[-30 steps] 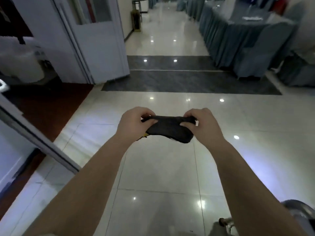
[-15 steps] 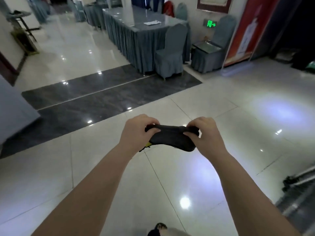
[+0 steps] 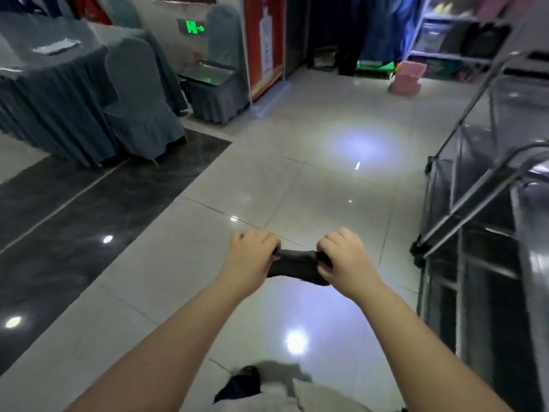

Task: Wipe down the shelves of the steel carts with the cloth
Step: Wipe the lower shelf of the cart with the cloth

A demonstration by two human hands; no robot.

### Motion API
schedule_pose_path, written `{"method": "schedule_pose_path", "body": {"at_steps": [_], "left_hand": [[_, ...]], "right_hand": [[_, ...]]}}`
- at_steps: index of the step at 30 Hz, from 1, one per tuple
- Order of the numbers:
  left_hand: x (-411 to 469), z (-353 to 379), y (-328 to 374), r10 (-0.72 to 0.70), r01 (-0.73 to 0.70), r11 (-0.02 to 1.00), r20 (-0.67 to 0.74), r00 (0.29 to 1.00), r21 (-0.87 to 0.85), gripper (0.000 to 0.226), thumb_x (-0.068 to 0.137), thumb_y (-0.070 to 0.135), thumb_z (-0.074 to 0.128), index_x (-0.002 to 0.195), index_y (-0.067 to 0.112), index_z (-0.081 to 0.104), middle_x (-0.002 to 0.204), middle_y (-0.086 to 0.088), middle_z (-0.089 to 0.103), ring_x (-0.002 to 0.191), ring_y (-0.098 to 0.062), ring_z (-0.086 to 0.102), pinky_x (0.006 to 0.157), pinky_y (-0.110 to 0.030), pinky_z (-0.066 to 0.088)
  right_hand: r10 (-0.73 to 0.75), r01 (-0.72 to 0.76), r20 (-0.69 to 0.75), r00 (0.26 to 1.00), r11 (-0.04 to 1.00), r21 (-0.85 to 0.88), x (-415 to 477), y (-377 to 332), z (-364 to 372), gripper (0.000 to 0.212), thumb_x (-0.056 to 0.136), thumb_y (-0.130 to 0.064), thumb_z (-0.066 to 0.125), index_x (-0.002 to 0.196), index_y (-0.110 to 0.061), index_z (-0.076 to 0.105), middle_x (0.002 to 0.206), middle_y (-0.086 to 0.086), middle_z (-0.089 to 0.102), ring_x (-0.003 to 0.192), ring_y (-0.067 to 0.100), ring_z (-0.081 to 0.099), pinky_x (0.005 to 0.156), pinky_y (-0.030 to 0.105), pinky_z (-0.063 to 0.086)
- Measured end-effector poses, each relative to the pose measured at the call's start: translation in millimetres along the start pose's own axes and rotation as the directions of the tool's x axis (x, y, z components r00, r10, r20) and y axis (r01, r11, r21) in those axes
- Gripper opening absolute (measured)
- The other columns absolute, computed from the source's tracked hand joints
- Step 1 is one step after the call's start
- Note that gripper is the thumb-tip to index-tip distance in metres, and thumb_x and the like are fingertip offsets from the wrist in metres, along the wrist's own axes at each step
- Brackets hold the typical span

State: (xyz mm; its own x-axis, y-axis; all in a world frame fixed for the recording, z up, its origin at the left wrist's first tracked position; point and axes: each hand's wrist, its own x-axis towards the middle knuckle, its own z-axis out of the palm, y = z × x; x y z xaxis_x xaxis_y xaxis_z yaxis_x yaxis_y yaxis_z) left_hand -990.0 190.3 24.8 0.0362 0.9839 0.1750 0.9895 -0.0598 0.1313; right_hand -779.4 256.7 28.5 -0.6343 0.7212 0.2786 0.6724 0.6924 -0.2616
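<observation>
Cloth [image 3: 297, 264], dark and bunched, is stretched between both hands in mid-air over open tiled floor [image 3: 312, 185]; left hand [image 3: 252, 260] and right hand [image 3: 344, 260] each grip an end. Steel carts [image 3: 481, 233] stand close right. A green exit sign [image 3: 194, 26] glows, its lettering probably too blurred to read.

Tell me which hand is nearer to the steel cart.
Right. The right hand grips the cloth at the end toward the steel cart, without touching the cart. The left hand grips the far end.
</observation>
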Motion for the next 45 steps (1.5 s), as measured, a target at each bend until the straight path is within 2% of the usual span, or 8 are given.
{"method": "schedule_pose_path", "body": {"at_steps": [6, 12, 19, 23, 31, 34, 37, 45], "left_hand": [[140, 45, 7, 0.315, -0.313, 0.949, 0.170, 0.934, -0.039, 0.011, 0.089, 0.019, 0.057, 0.095, 0.028, 0.058, 0.091, 0.006, 0.054, 0.090, -0.023, 0.051, 0.070, -0.032, 0.021], [254, 93, 77, 0.565, -0.523, 0.820, 0.189, 0.803, -0.233, 0.012, 0.079, 0.011, 0.066, 0.086, 0.022, 0.065, 0.082, 0.001, 0.059, 0.085, -0.027, 0.056, 0.071, -0.033, 0.025], [352, 155, 190, 0.668, -0.550, 0.735, 0.283, 0.688, -0.396, 0.011, 0.087, 0.016, 0.060, 0.089, 0.027, 0.063, 0.083, 0.007, 0.054, 0.089, -0.024, 0.054, 0.069, -0.032, 0.020], [392, 175, 253, 0.770, -0.623, 0.631, 0.277, 0.575, -0.461, 0.017, 0.086, 0.014, 0.061, 0.096, 0.026, 0.066, 0.095, 0.006, 0.064, 0.094, -0.022, 0.056, 0.070, -0.030, 0.019], [432, 250, 341, 0.901, -0.788, 0.374, 0.394, 0.183, -0.490, 0.008, 0.085, 0.024, 0.063, 0.092, 0.027, 0.065, 0.091, 0.003, 0.062, 0.091, -0.023, 0.059, 0.073, -0.033, 0.037], [423, 270, 358, 0.917, -0.767, 0.250, 0.398, -0.008, -0.591, 0.008, 0.085, 0.023, 0.063, 0.091, 0.027, 0.066, 0.087, 0.007, 0.063, 0.084, -0.019, 0.060, 0.075, -0.035, 0.044], [392, 291, 374, 0.909, -0.684, 0.170, 0.381, -0.169, -0.710, 0.005, 0.086, 0.022, 0.065, 0.090, 0.024, 0.064, 0.084, 0.009, 0.058, 0.082, -0.016, 0.057, 0.072, -0.034, 0.047], [235, 428, 445, 0.843, -0.489, 0.235, 0.427, -0.327, -0.840, 0.015, 0.090, 0.029, 0.063, 0.105, 0.027, 0.063, 0.084, 0.015, 0.056, 0.070, -0.001, 0.051, 0.056, -0.010, 0.034]], "right_hand": [[0.415, -0.415, -0.007, 0.910, 0.909, -0.046, 18, 63, 21, 0.008, 0.076, -0.003, 0.061, 0.072, -0.007, 0.055, 0.073, 0.006, 0.051, 0.073, 0.027, 0.040, 0.065, 0.031, 0.024], [0.768, -0.762, -0.050, 0.639, 0.640, 0.096, 11, 146, 15, 0.006, 0.078, -0.010, 0.061, 0.084, -0.011, 0.058, 0.085, 0.001, 0.055, 0.090, 0.024, 0.044, 0.075, 0.037, 0.039], [0.934, -0.819, -0.137, 0.329, 0.355, 0.450, -15, 247, -6, 0.013, 0.072, 0.003, 0.059, 0.073, -0.007, 0.051, 0.067, 0.006, 0.047, 0.060, 0.024, 0.043, 0.055, 0.036, 0.034], [0.987, -0.855, -0.131, 0.091, 0.145, 0.499, -33, 289, -6, 0.008, 0.078, -0.003, 0.062, 0.081, -0.009, 0.057, 0.077, 0.006, 0.057, 0.069, 0.019, 0.052, 0.061, 0.032, 0.042], [0.921, -0.725, -0.123, -0.368, -0.201, 0.659, -45, 303, 51, 0.021, 0.087, -0.009, 0.062, 0.096, -0.026, 0.056, 0.095, -0.008, 0.051, 0.086, 0.010, 0.050, 0.074, 0.019, 0.035], [0.795, -0.624, -0.138, -0.590, -0.341, 0.703, -46, 293, 74, 0.018, 0.087, -0.002, 0.060, 0.096, -0.018, 0.058, 0.096, -0.002, 0.054, 0.089, 0.017, 0.053, 0.078, 0.024, 0.040], [0.590, -0.468, -0.180, -0.787, -0.381, 0.798, -63, 281, 88, 0.018, 0.089, 0.000, 0.058, 0.104, -0.009, 0.061, 0.100, 0.002, 0.057, 0.091, 0.012, 0.053, 0.081, 0.006, 0.037], [0.343, -0.513, -0.384, -0.857, -0.508, 0.692, -221, 287, 166, 0.017, 0.087, 0.007, 0.054, 0.100, -0.001, 0.063, 0.102, 0.018, 0.057, 0.098, 0.025, 0.053, 0.088, 0.017, 0.036]]}}
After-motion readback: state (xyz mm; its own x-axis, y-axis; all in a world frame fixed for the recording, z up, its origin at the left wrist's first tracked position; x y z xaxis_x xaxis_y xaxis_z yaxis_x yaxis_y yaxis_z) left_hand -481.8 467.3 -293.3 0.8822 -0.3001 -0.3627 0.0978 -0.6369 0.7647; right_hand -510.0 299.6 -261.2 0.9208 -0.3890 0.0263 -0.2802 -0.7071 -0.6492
